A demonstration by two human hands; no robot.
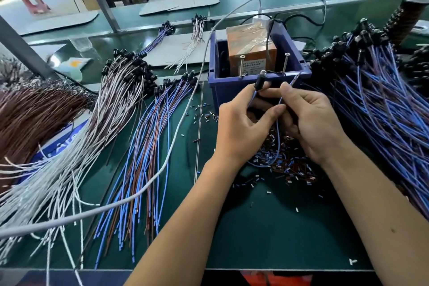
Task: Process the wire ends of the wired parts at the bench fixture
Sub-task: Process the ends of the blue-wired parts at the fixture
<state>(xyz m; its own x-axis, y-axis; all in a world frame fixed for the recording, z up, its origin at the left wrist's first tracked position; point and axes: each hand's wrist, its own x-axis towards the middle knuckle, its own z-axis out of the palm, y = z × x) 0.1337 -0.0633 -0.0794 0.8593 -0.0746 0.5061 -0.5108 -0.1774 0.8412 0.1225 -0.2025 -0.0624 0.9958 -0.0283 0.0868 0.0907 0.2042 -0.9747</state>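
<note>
Two hands, left (241, 123) and right (308, 118), pinched one wired part (258, 82) before the blue fixture box (260, 76); stripped offcuts (285, 160) lay below, unprocessed bundle (383, 100) at right.

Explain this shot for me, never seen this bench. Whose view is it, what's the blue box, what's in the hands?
There is one picture, taken by a camera worn on the person's head, looking down at both bare hands over a green bench; no robot is involved.

The blue bin holds an orange taped box, with two screws standing at its front rim. This appears to be the bench fixture.

The left hand pinches a wired part by its black head. The right hand pinches the wire ends of the same part, raised towards the bin rim.

Bundles of blue wired parts lie to the right, white ones to the left. Small insulation offcuts litter the bench below the hands.
</note>
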